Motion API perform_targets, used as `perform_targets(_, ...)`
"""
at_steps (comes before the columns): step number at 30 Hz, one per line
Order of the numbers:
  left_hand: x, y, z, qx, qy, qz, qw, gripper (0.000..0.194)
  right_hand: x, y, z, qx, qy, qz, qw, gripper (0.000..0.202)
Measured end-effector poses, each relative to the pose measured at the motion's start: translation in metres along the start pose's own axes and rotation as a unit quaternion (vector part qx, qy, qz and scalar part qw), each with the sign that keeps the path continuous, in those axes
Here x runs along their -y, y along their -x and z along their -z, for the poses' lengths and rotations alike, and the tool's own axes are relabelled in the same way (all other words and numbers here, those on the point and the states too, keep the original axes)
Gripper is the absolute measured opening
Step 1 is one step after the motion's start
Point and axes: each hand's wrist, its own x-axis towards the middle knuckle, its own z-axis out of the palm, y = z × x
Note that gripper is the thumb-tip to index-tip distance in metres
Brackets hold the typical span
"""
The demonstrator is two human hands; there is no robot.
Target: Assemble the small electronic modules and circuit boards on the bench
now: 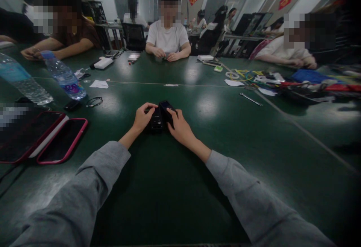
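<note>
Two small black devices rest side by side on the dark green table (pixel 169 186), in the middle of the view. My left hand (pixel 143 118) is closed on the left black device (pixel 156 119), thumb and fingers along its top and left side. The right black device (pixel 166 107) leans slightly toward the left one, and my right hand (pixel 179 126) grips it from the right, fingers over its upper face. The far ends of the two devices look close together or touching. Some fingertips are hidden behind the devices.
Left: two water bottles (pixel 63 75), a red-edged phone (pixel 63 141), a dark tablet (pixel 28 136), a coiled cable (pixel 95 102). Right: a wrench (pixel 251 99) and tangled cables (pixel 254 75). A person in a white shirt (pixel 168 38) sits opposite; others sit at both sides.
</note>
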Motion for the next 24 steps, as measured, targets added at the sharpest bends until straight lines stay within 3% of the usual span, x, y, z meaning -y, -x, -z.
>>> perform_targets(24, 0.0057, -0.0019, -0.0008, -0.001, 0.004, -0.002, 1.0, 0.015, -0.0005, 0.0002, -0.0005, -0.002, 0.0, 0.003, 1.0, 0.058)
